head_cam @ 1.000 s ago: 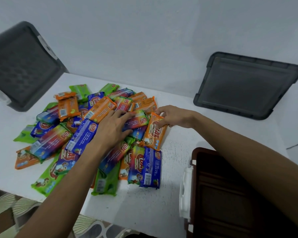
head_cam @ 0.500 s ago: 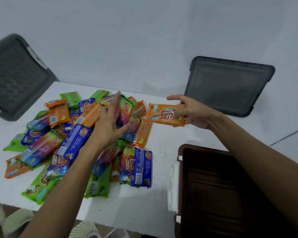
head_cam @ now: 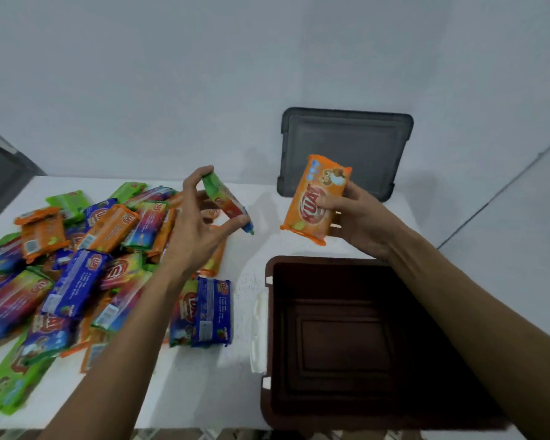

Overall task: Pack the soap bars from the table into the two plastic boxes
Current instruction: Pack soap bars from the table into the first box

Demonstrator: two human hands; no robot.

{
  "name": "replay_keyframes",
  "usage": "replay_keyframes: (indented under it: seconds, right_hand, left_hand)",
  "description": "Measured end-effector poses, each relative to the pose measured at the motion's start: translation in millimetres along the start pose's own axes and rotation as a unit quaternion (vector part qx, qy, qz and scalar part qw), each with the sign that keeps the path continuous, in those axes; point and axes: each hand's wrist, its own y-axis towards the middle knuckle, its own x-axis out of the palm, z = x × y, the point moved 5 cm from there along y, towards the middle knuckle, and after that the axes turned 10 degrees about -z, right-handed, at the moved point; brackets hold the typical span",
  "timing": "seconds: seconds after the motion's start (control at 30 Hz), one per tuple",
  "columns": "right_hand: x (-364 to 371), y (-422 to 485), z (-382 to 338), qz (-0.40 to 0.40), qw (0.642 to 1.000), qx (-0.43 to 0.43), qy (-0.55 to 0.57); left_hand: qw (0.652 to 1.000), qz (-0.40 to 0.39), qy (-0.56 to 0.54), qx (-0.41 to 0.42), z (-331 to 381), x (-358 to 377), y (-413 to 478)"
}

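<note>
Two bars now lifted: left grip (head_cam: 197, 227) pinches the rainbow bar (head_cam: 226, 201), right grip (head_cam: 359, 220) holds the orange bar (head_cam: 311, 198).

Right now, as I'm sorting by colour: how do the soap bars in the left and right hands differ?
Colour: the left hand holds a multicoloured bar; the right hand, an orange bar. Pose: the multicoloured bar slants, edge toward the camera; the orange bar stands nearly upright, front showing. Grip: the first is pinched at its ends, the second clasped at its side. Both are wrapped, held above the table.
</note>
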Motion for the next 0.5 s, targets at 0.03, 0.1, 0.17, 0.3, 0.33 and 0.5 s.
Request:
replay_keyframes:
  seconds: [0.03,0.1,0.17,0.3,0.33,0.5]
  right_hand:
    - [-5,-5,0,0.011,1.000,-0.001,-0.010]
    - [-13,-15,-1,0.026,0.999,-0.011,-0.016]
    - [-19,-25,-3,0.036,0.999,-0.034,-0.021]
    - [-22,-51,-9,0.037,0.997,-0.056,-0.032]
    - [-23,-58,-8,0.036,0.998,-0.050,-0.031]
    - [-26,-82,2,0.055,0.996,-0.034,-0.067]
  left_hand:
    - [1.000,0.003,-0.013,0.005,5,5,0]
    - [0.999,0.003,-0.051,0.012,14,15,1]
    - [0.994,0.007,-0.105,0.014,19,25,2]
    - [0.983,0.012,-0.181,-0.002,21,42,0]
    - [0.981,0.015,-0.196,-0.010,19,46,-1]
    - [0.975,0.032,-0.218,-0.042,16,61,-8]
